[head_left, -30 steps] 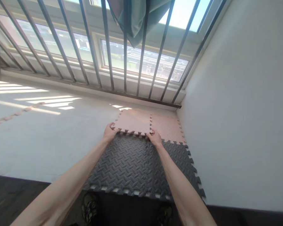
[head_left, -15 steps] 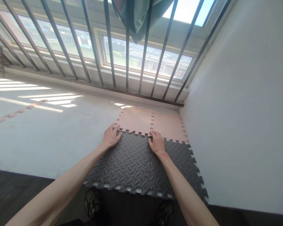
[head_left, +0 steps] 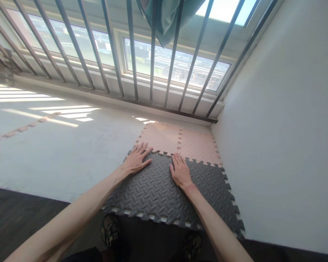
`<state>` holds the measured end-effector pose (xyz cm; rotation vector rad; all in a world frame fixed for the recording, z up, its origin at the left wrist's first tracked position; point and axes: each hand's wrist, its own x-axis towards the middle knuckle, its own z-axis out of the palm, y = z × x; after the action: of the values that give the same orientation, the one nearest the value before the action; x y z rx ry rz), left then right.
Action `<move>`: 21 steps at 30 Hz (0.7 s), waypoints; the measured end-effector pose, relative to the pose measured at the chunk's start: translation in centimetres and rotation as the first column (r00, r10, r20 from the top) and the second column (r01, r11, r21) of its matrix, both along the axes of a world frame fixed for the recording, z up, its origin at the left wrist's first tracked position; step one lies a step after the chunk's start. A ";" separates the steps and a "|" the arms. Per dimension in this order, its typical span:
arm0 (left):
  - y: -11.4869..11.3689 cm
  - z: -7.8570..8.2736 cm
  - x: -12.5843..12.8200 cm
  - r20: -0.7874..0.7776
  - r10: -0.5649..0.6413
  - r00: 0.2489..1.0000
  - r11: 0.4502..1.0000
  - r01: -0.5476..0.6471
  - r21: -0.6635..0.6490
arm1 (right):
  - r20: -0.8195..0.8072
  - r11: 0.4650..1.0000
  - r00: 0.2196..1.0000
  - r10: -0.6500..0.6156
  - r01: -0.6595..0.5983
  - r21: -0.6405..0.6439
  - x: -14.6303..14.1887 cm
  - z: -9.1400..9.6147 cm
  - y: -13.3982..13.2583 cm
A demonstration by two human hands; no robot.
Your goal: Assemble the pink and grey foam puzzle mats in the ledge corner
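My left hand [head_left: 137, 160] lies flat with fingers spread near the far left corner of a dark grey foam mat tile [head_left: 149, 193], where it meets a pink foam mat tile [head_left: 161, 136]. On the seam beside a second grey tile [head_left: 207, 185], my right hand [head_left: 181, 171] rests palm down, fingers stretched towards the pink edge. A second pink tile [head_left: 198, 145] adjoins the first on the right. Toothed edges run along the joins between pink and grey; my fingers cover part of them. Neither hand grips anything.
Metal railing bars [head_left: 166, 69] stand before the windows at the back, with a green cloth [head_left: 168, 22] hanging there. A white wall [head_left: 284, 145] rises at right. Pink toothed strips [head_left: 27, 127] lie on the pale floor [head_left: 71, 156] at left. My shoes [head_left: 110, 231] are at the near edge.
My left hand has slid right onto the grey tile and flattened. My right hand has uncurled from the pink-grey join and lies flatter. The view has shifted slightly.
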<state>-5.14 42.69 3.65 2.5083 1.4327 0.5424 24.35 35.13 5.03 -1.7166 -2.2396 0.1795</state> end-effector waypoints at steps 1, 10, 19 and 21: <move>0.0 -0.1 0.2 -0.010 0.004 1.000 1.000 -0.004 -0.006 | 0.009 1.000 1.000 0.007 -0.007 -0.009 0.0 0.4 0.1; -0.9 -0.3 0.7 -0.014 0.042 0.999 0.999 -0.042 0.006 | -0.030 0.998 0.998 0.052 -0.053 -0.037 -2.8 1.4 2.3; -0.7 -0.1 0.6 0.009 0.051 0.999 0.998 -0.051 -0.048 | -0.022 0.996 0.999 0.037 -0.039 -0.082 -3.3 0.2 2.3; -0.7 -0.1 0.6 0.003 0.052 0.999 0.997 -0.052 -0.053 | -0.014 0.997 0.999 0.032 -0.032 -0.075 -4.0 0.6 2.4</move>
<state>-4.57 41.97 3.52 2.4333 1.4943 0.5121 20.39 37.58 5.60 -1.7126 -2.2792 0.2840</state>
